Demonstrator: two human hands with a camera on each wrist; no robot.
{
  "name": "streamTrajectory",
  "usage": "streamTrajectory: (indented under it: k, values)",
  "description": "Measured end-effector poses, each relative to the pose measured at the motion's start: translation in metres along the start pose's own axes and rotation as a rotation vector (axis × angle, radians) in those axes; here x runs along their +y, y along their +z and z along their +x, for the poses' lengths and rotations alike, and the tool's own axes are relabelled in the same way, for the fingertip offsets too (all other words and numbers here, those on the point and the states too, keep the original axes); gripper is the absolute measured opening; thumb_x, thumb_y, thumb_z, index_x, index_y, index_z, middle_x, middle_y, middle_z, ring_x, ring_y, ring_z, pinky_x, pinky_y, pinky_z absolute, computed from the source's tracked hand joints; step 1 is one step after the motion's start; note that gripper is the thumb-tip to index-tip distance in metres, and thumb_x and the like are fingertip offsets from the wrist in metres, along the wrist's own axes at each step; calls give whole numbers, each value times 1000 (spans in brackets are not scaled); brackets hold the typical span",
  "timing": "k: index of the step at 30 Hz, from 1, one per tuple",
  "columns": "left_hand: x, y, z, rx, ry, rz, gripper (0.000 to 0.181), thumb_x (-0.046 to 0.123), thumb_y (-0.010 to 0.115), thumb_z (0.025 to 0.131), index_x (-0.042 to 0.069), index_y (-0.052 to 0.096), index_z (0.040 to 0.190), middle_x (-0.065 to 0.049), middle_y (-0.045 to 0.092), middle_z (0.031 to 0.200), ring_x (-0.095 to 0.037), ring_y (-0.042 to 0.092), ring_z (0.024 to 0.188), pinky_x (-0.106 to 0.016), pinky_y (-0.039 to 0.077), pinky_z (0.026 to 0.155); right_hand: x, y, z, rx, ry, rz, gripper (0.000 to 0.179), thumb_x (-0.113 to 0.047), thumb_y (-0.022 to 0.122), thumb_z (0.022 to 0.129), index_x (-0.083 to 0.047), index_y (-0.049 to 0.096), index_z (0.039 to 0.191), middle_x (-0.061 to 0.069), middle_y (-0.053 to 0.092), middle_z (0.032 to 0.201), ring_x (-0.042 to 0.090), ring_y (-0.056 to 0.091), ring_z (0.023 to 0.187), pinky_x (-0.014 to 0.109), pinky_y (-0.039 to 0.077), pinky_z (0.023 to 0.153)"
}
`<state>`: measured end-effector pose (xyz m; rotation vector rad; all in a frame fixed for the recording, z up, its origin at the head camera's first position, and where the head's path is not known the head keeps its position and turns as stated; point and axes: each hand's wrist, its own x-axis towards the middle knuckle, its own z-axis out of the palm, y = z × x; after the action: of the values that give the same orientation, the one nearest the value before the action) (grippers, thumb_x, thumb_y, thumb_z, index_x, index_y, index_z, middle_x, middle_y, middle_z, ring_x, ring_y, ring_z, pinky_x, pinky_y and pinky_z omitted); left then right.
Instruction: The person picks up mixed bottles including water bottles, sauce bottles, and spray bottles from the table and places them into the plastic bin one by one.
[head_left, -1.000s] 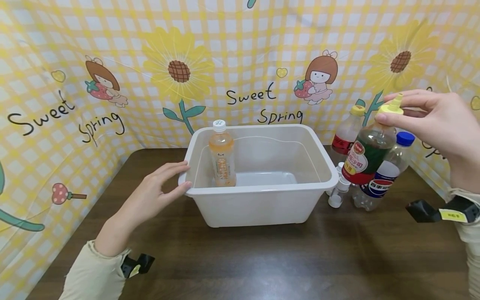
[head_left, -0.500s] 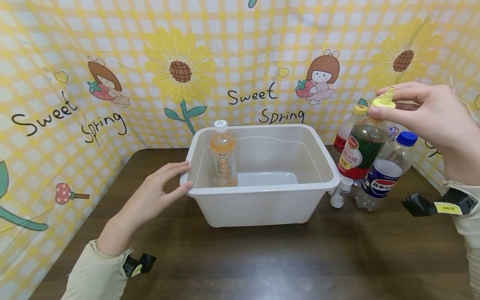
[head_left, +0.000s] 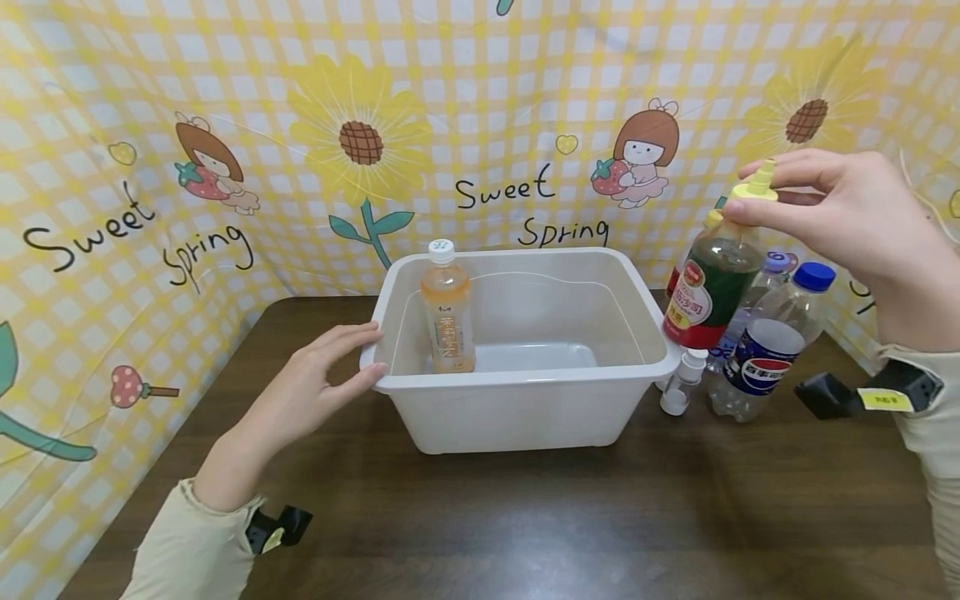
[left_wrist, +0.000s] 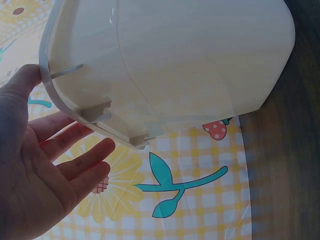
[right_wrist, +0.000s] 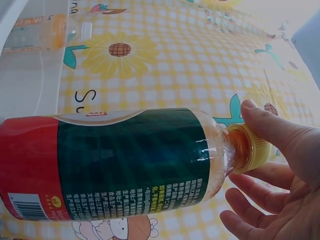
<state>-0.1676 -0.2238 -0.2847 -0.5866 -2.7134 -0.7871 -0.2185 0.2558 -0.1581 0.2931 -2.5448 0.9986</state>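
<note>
My right hand pinches the yellow nozzle cap of a sauce bottle between thumb and fingers. The bottle has a green and red label and hangs slightly tilted off the table, by the right end of a white plastic tub. At the tub's left end, my left hand rests its thumb and fingers on the rim, the other fingers loosely bent beside it. Inside the tub, at its left, an orange drink bottle with a white cap stands upright.
Right of the tub stand a blue-capped Pepsi bottle, a small clear bottle with a white cap, and a bottle with a purple cap. A yellow-capped bottle is mostly hidden behind the sauce bottle. Checked cloth hangs behind the brown table.
My right hand has moved left and slightly up, carrying the sauce bottle toward the tub's right rim. My left hand stays on the tub's left rim.
</note>
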Motion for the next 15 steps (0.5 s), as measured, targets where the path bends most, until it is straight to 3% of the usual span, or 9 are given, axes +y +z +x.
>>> streamTrajectory:
  k: [7, 15]
  values:
    - [0, 0, 0, 0, 0, -2, 48, 34, 58, 92, 8, 52, 131, -10, 49, 139, -31, 45, 128, -53, 38, 102, -10, 4, 3, -17, -20, -25, 30, -37, 72, 80, -8, 70, 85, -18, 57, 105, -15, 50, 85, 1, 40, 66]
    - [0, 0, -1, -3, -2, -6, 48, 34, 58, 92, 8, 52, 132, -10, 48, 140, -31, 45, 128, -53, 38, 102, -19, 14, 9, -32, -106, -27, 32, -34, 71, 82, -2, 71, 86, -18, 56, 106, -6, 46, 99, -2, 41, 77]
